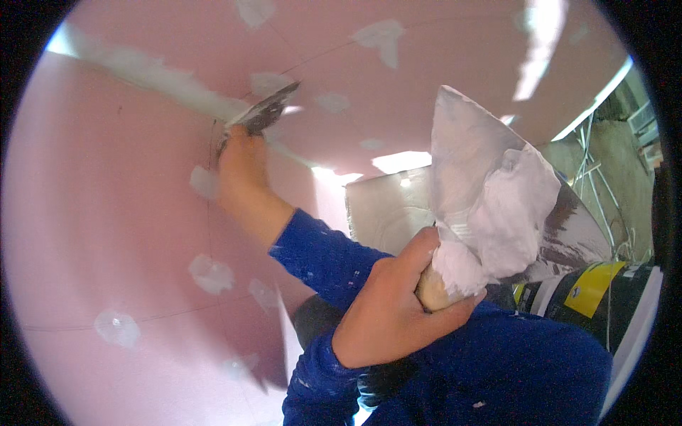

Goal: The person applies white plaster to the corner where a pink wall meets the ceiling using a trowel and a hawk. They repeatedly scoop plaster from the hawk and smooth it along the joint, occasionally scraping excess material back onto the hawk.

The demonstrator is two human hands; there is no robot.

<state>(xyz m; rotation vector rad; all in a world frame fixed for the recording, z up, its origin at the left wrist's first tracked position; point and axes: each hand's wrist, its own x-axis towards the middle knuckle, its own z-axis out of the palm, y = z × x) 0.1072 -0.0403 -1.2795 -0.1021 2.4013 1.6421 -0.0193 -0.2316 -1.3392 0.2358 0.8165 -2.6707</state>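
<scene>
My left hand point(387, 305), at the centre, is closed round the wooden handle of a wide taping knife point(469, 142). A thick heap of pale joint compound point(515, 213) lies on its blade and reaches down onto the handle. My right arm crosses behind to the upper left, in a blue sleeve. There my right hand point(241, 160) grips a second taping knife point(270, 110), its dark blade close to the corner joint where the pink plasterboard surfaces meet. Whether the blade touches the board, I cannot tell. The right hand's fingers are partly hidden.
Pink plasterboard point(128, 234) fills the left and top, dotted with pale filler patches point(212, 275). A filled seam point(156, 78) runs along the upper left corner. At the right are a black container with a yellow label point(593, 287) and thin metal rods point(597, 177).
</scene>
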